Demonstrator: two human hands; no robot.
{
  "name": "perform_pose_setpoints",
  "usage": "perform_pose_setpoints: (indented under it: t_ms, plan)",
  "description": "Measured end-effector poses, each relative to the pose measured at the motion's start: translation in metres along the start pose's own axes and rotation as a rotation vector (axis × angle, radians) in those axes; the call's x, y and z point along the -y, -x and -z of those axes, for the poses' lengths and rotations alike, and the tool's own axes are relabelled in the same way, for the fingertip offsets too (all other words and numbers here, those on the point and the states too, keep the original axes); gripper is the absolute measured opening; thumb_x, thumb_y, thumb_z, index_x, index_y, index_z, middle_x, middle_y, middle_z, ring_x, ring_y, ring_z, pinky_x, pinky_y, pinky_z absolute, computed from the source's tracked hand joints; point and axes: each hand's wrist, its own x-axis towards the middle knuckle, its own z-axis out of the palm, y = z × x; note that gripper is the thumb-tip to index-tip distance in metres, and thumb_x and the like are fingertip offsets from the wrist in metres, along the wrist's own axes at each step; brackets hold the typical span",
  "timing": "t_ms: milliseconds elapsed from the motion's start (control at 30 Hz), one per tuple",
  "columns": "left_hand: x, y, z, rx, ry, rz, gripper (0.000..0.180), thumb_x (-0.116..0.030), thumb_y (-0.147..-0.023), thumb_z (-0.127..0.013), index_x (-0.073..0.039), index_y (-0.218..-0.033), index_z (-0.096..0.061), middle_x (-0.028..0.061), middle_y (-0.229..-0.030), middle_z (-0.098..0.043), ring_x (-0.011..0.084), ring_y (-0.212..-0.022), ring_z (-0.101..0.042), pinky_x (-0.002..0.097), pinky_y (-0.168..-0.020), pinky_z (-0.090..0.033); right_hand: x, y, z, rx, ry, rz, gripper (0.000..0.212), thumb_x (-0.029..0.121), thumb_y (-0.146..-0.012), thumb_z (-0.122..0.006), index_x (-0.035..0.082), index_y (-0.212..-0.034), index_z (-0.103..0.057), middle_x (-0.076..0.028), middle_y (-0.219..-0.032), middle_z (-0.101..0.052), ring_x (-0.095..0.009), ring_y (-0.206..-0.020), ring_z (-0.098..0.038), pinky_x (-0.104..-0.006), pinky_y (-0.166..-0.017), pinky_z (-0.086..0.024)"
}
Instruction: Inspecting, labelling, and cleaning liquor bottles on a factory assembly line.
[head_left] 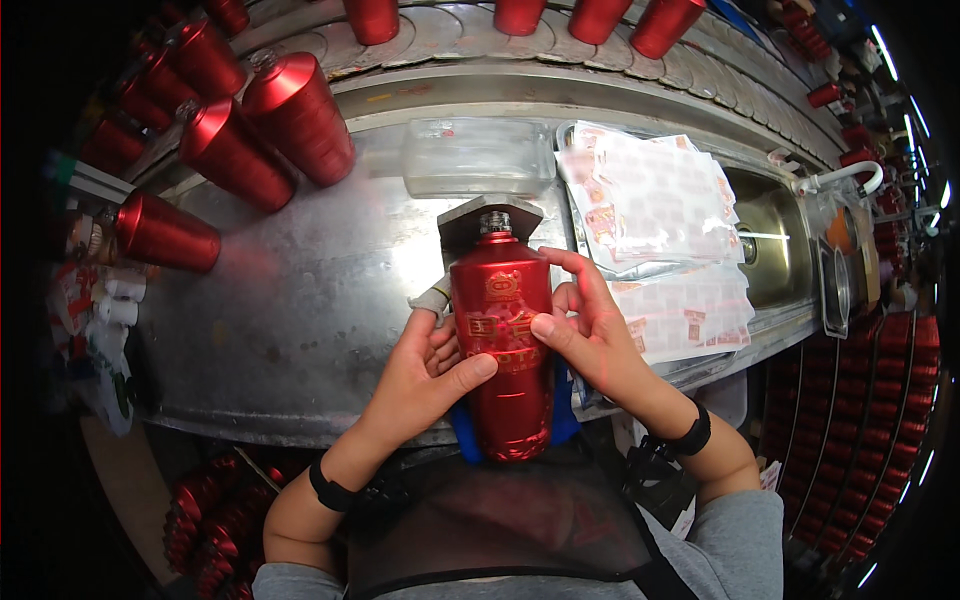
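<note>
A glossy red bottle (505, 395) with gold printing lies in front of me, its clear threaded neck pointing away. Against its left side is my left hand (415, 385), thumb pressed on the front and fingers curled beside it; a pale wrap covers one fingertip. My right hand (592, 335) grips the other side, thumb on the gold printing and index finger stretched along the shoulder. Behind the neck stands a grey angled metal rest (460, 228). Blue material (565, 415) shows under the bottle's lower end.
Sheets of printed transfers (660, 200) lie on the right, beside a metal sink (775, 240) with a white tap (850, 175). A clear shallow tray (478, 160) sits beyond the rest. More red bottles (300, 120) stand at left and on a plated conveyor (440, 40) along the back.
</note>
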Motion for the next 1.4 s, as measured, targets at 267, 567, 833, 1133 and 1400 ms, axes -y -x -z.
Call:
perform_pose_setpoints:
  t_ms: [267, 567, 833, 1133, 1400]
  plan:
    - [-0.002, -0.001, 0.002, 0.019, 0.073, 0.032, 0.086, -0.014, -0.091, -0.074, -0.005, -0.155, -0.017, 0.0144, -0.138, -0.047, 0.0217, -0.133, -0.048, 0.0350, -0.112, -0.038, 0.011, 0.003, 0.004, 0.041, -0.180, -0.152, 0.060, 0.017, -0.099, -0.062, 0.010, -0.151, -0.034, 0.005, -0.079, -0.044, -0.002, -0.069, -0.041, -0.0181, -0.063, -0.034]
    - [0.001, 0.001, -0.003, 0.005, 0.002, 0.015, 0.091, -0.016, -0.088, -0.077, -0.006, -0.155, -0.017, 0.0182, -0.144, -0.043, 0.0245, -0.136, -0.045, 0.0385, -0.114, -0.035, 0.008, 0.017, -0.002, 0.020, 0.164, -0.025, 0.088, 0.028, -0.089, -0.076, 0.007, -0.157, -0.024, 0.002, -0.090, -0.046, -0.004, -0.071, -0.042, -0.0186, -0.063, -0.036]
    - [0.003, 0.003, 0.004, 0.038, 0.012, 0.025, 0.093, -0.015, -0.087, -0.077, -0.005, -0.155, -0.015, 0.0210, -0.149, -0.039, 0.0260, -0.139, -0.042, 0.0396, -0.116, -0.032, 0.008, 0.018, 0.004, 0.089, 0.078, -0.078, 0.093, 0.021, -0.084, -0.079, 0.010, -0.158, -0.023, 0.003, -0.089, -0.044, -0.001, -0.068, -0.040, -0.0161, -0.061, -0.035]
    - [0.008, 0.004, 0.008, 0.050, 0.040, 0.001, 0.088, -0.017, -0.091, -0.074, -0.005, -0.156, -0.016, 0.0200, -0.149, -0.039, 0.0249, -0.138, -0.043, 0.0389, -0.116, -0.032, 0.003, 0.016, -0.002, 0.040, -0.068, -0.068, 0.080, 0.017, -0.091, -0.072, 0.008, -0.156, -0.027, 0.004, -0.089, -0.043, -0.001, -0.072, -0.041, -0.0154, -0.065, -0.036]
    - [0.008, 0.001, 0.008, 0.009, 0.050, -0.003, 0.076, -0.019, -0.095, -0.069, -0.004, -0.154, -0.023, 0.0180, -0.146, -0.044, 0.0221, -0.135, -0.046, 0.0360, -0.114, -0.036, 0.002, 0.018, -0.006, 0.018, 0.018, -0.106, 0.087, 0.021, -0.087, -0.077, 0.008, -0.156, -0.027, 0.004, -0.088, -0.041, -0.001, -0.071, -0.040, -0.0170, -0.064, -0.037]
